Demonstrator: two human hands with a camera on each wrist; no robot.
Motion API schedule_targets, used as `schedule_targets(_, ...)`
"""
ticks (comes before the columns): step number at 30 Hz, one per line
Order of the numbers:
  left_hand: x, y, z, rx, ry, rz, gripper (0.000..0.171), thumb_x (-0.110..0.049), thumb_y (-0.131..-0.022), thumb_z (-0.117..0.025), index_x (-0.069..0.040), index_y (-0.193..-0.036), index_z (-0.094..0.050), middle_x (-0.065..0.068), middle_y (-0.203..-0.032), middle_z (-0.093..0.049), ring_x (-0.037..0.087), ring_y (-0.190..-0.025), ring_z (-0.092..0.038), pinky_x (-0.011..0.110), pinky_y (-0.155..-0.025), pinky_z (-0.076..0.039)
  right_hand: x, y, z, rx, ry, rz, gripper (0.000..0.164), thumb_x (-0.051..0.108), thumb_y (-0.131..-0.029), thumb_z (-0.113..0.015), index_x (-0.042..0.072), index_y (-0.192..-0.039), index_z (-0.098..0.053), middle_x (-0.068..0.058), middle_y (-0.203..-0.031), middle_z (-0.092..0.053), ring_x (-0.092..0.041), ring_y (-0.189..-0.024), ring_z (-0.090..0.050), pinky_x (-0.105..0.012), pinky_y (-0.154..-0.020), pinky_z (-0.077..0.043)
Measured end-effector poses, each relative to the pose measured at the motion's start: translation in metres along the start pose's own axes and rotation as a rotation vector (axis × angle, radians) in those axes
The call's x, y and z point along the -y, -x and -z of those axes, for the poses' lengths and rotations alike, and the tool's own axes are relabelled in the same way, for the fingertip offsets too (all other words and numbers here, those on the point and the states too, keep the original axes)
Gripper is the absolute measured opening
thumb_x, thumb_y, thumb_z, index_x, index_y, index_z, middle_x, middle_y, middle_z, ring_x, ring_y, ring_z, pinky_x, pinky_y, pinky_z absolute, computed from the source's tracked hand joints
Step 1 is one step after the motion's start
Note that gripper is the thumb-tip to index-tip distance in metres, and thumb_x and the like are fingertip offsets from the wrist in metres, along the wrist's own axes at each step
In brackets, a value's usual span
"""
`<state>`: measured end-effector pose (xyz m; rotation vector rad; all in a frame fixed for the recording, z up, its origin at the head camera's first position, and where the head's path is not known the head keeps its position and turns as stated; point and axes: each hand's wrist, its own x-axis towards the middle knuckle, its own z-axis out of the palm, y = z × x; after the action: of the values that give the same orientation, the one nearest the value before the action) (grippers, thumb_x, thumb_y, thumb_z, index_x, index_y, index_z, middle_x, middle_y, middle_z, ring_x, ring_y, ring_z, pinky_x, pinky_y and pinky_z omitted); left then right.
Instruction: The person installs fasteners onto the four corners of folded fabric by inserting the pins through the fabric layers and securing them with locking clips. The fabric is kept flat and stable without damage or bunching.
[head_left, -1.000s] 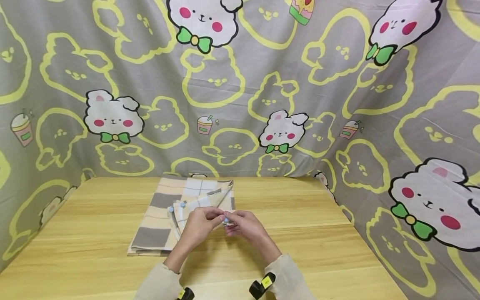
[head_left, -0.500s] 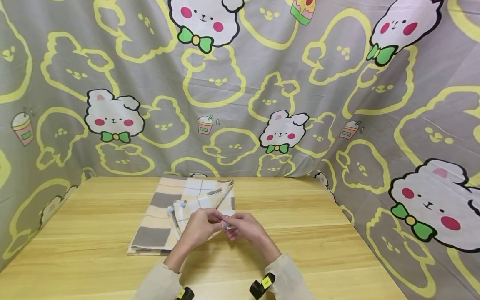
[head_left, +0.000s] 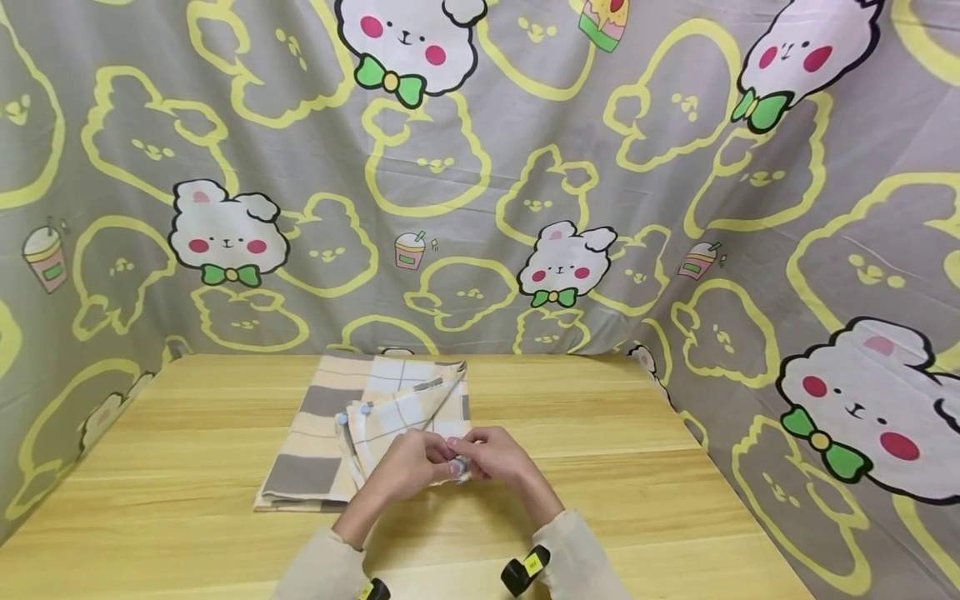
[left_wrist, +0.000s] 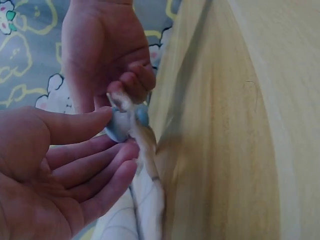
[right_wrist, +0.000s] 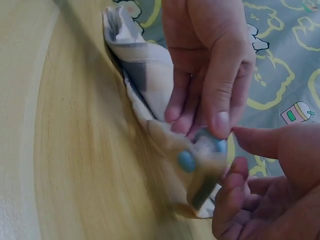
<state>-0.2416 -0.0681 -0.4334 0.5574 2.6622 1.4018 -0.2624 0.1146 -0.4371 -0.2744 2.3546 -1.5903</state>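
Note:
A folded plaid cloth (head_left: pixel 303 400) in cream, grey and white lies left of centre on the table, one flap turned back over it. My left hand (head_left: pixel 408 467) pinches a small round blue fastener (left_wrist: pixel 118 127) at the flap's near corner, with the thumb on it. At the same corner my right hand (head_left: pixel 497 454) pinches the cloth's edge between thumb and curled fingers. A blue knob (right_wrist: pixel 187 161) shows on the other face of this corner in the right wrist view. Fingers partly hide the fastener, so whether it is closed cannot be told.
Two more blue fasteners, one a blue knob (head_left: pixel 366 409), sit on the flap's left corner. The wooden table (head_left: pixel 600 467) extends around the cloth. Patterned curtains (head_left: pixel 465 183) hang behind it and along both sides.
Both hands have shifted slightly toward the person, with the cloth corner. The fastener, mostly covered half a second ago, now shows below the fingertips. The rest of the cloth stays put.

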Motion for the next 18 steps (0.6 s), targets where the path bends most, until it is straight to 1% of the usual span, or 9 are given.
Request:
schedule_targets(3, 0.0007, 0.0008, -0.0026, 0.027, -0.003, 0.008, 0.012, -0.013, -0.083, -0.083, -0.006, -0.086, -0.073, 0.006, -0.082, -0.076, 0.013, -0.074, -0.069, 0.029, -0.064, -0.054, 0.0001, -0.0006, 0.0, -0.017, 0.021, 0.006, 0.029, 0.025, -0.096, -0.069, -0.004, -0.093, -0.069, 0.003, -0.056, -0.047, -0.008, -0.05, -0.041, -0.022, -0.048, -0.033)
schedule_targets(6, 0.0004, 0.0017, -0.0044, 0.036, -0.008, 0.011, 0.013, -0.012, -0.082, -0.083, -0.006, -0.084, -0.072, 0.006, -0.081, -0.075, 0.013, -0.073, -0.068, 0.029, -0.063, -0.053, -0.0002, -0.0009, -0.0006, -0.022, 0.03, 0.015, 0.028, 0.021, -0.095, -0.069, -0.007, -0.094, -0.07, 0.002, -0.056, -0.048, -0.008, -0.05, -0.042, -0.021, -0.048, -0.034)
schedule_targets(13, 0.0003, 0.0034, -0.0075, 0.046, -0.016, 0.011, 0.012, -0.009, -0.08, -0.083, -0.006, -0.082, -0.071, 0.004, -0.076, -0.073, 0.012, -0.067, -0.064, 0.029, -0.058, -0.051, -0.0015, -0.0007, -0.0023, -0.025, 0.043, -0.003, 0.026, 0.02, -0.093, -0.069, -0.006, -0.092, -0.071, -0.002, -0.064, -0.056, -0.012, -0.06, -0.055, -0.024, -0.056, -0.049)
schedule_targets(18, 0.0015, 0.0029, -0.0095, 0.052, -0.024, 0.009, 0.01, -0.01, -0.081, -0.082, -0.007, -0.082, -0.072, 0.003, -0.074, -0.071, 0.012, -0.063, -0.061, 0.029, -0.055, -0.049, -0.0024, -0.0009, -0.0027, -0.018, 0.052, -0.002, 0.023, 0.018, -0.093, -0.067, -0.005, -0.091, -0.072, -0.004, -0.068, -0.062, -0.013, -0.063, -0.059, -0.025, -0.058, -0.051)
